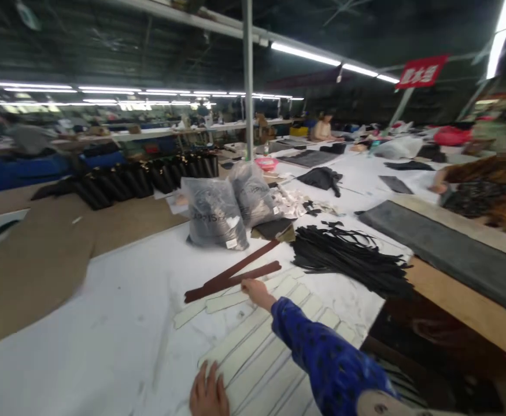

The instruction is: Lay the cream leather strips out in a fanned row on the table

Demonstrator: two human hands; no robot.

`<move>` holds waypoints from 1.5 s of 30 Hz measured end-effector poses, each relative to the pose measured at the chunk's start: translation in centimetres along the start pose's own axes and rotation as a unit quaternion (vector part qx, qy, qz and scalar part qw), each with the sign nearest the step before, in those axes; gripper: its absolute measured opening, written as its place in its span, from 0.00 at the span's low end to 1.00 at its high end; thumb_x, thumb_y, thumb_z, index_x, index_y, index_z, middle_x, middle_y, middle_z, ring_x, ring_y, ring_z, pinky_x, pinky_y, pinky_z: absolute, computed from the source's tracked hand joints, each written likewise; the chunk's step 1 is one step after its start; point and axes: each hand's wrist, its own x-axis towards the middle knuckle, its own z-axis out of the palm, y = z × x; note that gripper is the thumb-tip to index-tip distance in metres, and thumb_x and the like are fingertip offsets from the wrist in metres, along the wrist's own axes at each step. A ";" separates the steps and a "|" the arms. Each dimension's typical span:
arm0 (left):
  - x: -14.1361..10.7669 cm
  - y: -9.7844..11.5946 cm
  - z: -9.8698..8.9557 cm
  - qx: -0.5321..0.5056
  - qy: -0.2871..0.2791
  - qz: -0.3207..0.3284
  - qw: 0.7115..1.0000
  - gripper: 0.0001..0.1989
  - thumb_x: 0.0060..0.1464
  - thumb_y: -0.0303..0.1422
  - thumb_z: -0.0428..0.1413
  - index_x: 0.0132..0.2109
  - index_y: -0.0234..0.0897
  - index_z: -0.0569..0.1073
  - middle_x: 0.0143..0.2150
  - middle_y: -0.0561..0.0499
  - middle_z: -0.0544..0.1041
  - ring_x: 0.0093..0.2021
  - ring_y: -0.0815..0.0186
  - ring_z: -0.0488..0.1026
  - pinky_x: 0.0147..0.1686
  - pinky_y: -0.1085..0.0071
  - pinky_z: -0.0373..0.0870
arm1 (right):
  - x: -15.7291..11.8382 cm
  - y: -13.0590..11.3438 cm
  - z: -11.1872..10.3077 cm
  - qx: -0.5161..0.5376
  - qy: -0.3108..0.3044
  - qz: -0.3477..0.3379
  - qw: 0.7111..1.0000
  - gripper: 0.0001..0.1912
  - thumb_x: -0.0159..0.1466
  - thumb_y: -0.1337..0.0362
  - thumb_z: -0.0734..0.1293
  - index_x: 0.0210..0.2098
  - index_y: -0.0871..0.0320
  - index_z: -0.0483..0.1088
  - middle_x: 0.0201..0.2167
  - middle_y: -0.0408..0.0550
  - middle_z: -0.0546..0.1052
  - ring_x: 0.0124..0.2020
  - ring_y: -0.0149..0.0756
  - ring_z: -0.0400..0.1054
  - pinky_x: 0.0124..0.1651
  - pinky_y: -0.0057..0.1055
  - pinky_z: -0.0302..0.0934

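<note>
From my remote post I view a workshop table (105,323) where two bare hands work over pale strips (253,352) with dark edges, fanned side by side across the lower centre of the frame. The left hand (209,393), at the bottom edge, lies palm down on the near ends of the strips, its fingers slightly spread. The right hand (258,293), reaching in from a blue sleeve (322,352) with dark spots, has its thumb and fingertips drawn together over a pale strip at the centre, just beside two dark brown strips (235,277) that cross toward their left ends; I cannot tell whether it pinches the strip. Beyond them stand two filled, printed plastic bags (215,216), touching each other, and right of centre a loose heap of black strips (350,254) spreads over the white surface. A long dark grey sheet (452,254) runs to the right edge, below a blurred co-worker (482,185). Another person (323,128) leans over a table at upper right of centre, and a red sign (424,72) hangs at upper right.
</note>
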 end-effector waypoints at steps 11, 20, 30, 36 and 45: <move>0.1 1.9 -1.5 0.057 -0.070 -0.035 0.995 0.16 0.60 0.32 0.48 0.52 0.39 0.73 0.51 0.45 0.75 0.50 0.58 0.67 0.48 0.58 0.66 | -1.4 -1.4 2.9 -0.002 -0.075 -0.097 0.992 0.07 0.61 0.63 0.65 0.39 0.52 0.73 0.40 0.44 0.72 0.39 0.35 0.67 0.38 0.29 0.55; -0.1 0.8 -0.9 0.062 -0.023 -0.007 0.998 0.15 0.59 0.33 0.48 0.49 0.39 0.74 0.54 0.44 0.73 0.47 0.58 0.71 0.44 0.60 0.69 | -1.4 -2.8 4.5 -0.015 -0.046 -0.071 0.996 0.06 0.61 0.62 0.66 0.38 0.52 0.73 0.40 0.44 0.71 0.41 0.35 0.66 0.36 0.29 0.56; -0.9 -1.6 1.4 0.050 0.059 0.050 0.996 0.11 0.56 0.34 0.51 0.43 0.38 0.75 0.49 0.43 0.77 0.44 0.59 0.73 0.43 0.60 0.69 | -1.2 -2.5 5.2 -0.003 -0.017 -0.085 0.996 0.05 0.61 0.62 0.67 0.37 0.53 0.74 0.42 0.45 0.68 0.42 0.35 0.64 0.40 0.29 0.57; -0.8 -1.4 1.5 0.024 0.048 0.014 0.998 0.12 0.58 0.33 0.50 0.44 0.38 0.75 0.51 0.42 0.75 0.47 0.58 0.71 0.47 0.57 0.66 | -1.2 -1.6 4.9 -0.007 -0.012 -0.092 0.996 0.09 0.60 0.67 0.67 0.41 0.54 0.75 0.43 0.45 0.71 0.44 0.33 0.64 0.44 0.27 0.57; 0.5 2.5 -1.9 0.045 -0.037 -0.050 0.997 0.16 0.59 0.29 0.45 0.49 0.36 0.74 0.47 0.41 0.69 0.47 0.58 0.65 0.48 0.55 0.67 | -2.2 -2.0 4.5 -0.027 0.003 -0.080 0.996 0.12 0.62 0.69 0.62 0.39 0.52 0.77 0.43 0.50 0.72 0.46 0.41 0.62 0.49 0.37 0.53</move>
